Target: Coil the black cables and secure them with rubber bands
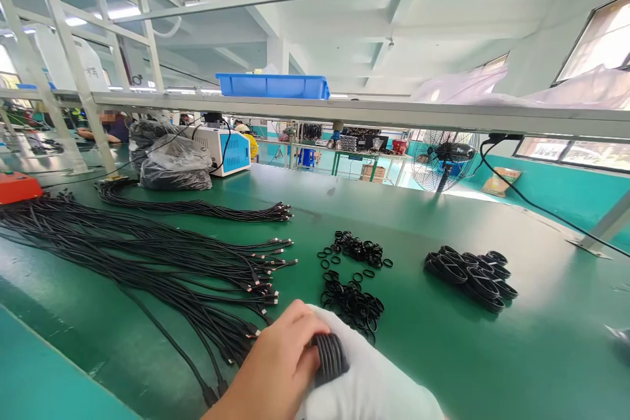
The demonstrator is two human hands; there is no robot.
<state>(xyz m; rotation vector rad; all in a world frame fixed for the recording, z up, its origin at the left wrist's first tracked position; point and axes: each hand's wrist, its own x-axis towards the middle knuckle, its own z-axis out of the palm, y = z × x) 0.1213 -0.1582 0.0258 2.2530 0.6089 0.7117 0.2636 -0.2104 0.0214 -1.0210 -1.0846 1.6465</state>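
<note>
My bare left hand (275, 364) pinches a small coiled black cable (331, 357) at the bottom middle of the head view. Against the coil's other side lies my right hand (374, 374), in a white glove and closed about it; most of its fingers are hidden. Left of my hands spread many loose black cables (187, 262), their plug ends pointing right. Just beyond my hands lie two piles of small black rings, a near pile (353, 302) and a far pile (361, 248). Farther right rests a stack of wound black cables (470, 275).
A red-orange box (20, 188) stands at the left edge. Toward the back are clear bags of black items (174, 164) and a white-and-blue machine (226, 151). Above the green table (394, 210) runs a shelf (374, 108) bearing a blue tray (273, 86). A fan (443, 157) stands behind.
</note>
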